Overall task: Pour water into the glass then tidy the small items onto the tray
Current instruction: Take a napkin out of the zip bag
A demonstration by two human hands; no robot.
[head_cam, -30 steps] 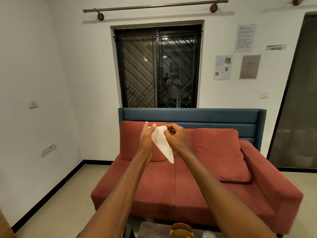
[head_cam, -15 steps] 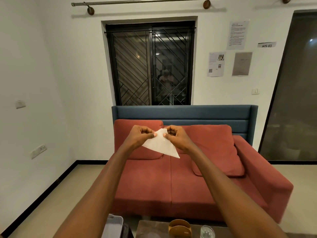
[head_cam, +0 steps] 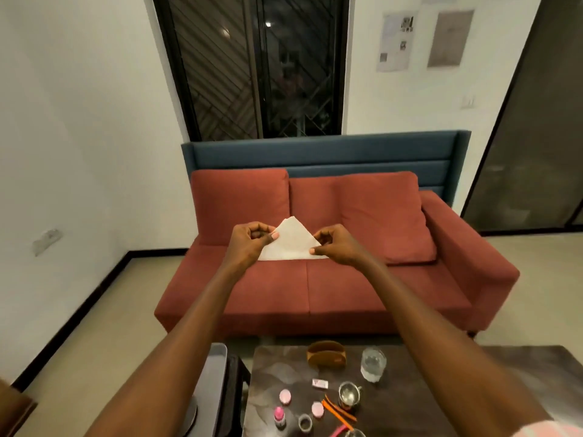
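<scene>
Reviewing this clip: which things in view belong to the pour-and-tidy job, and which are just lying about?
Job things:
glass with water in it
folded napkin, pinched by the left hand and right hand
grey tray left of the table
small pink caps, pink bottle, orange sticks, steel cup

Lying about:
red sofa
brown holder
wall papers

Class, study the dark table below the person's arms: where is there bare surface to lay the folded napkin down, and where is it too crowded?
Bare table lies at the far left corner, bordered by the brown holder and the pink caps. More lies right of the glass of water, partly hidden by the right forearm. The near middle is crowded: metal cup, orange sticks, small pink bottle.
</scene>
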